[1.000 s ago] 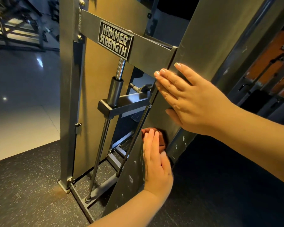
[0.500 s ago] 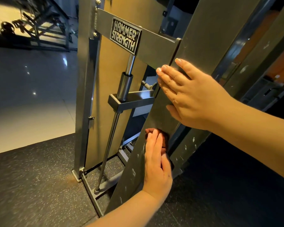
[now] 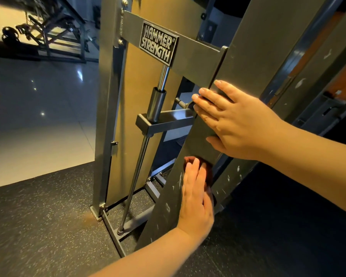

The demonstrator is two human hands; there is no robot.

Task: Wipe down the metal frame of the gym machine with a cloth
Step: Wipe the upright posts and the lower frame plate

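A grey slanted metal beam (image 3: pixel 248 47) of the gym machine runs from upper right down to the floor. My left hand (image 3: pixel 196 202) lies flat with straight fingers on a small reddish-brown cloth (image 3: pixel 207 169), pressing it against the beam's lower part. Only the cloth's upper edge shows past my fingertips. My right hand (image 3: pixel 234 124) rests flat on the same beam higher up, fingers straight, fingertips reaching the beam's left edge.
A crossbar with a "Hammer Strength" plate (image 3: pixel 158 45) joins a vertical post (image 3: pixel 106 116) at left. A chrome guide rod (image 3: pixel 136 176) drops through a sleeve bracket (image 3: pixel 158 118) to the base frame. Speckled rubber floor (image 3: pixel 38 226) lies around; other equipment (image 3: pixel 44 27) stands far left.
The machine has shifted right in view as my head moved. Both hands stay on the slanted beam, and the left hand with the cloth keeps about the same spot on it.
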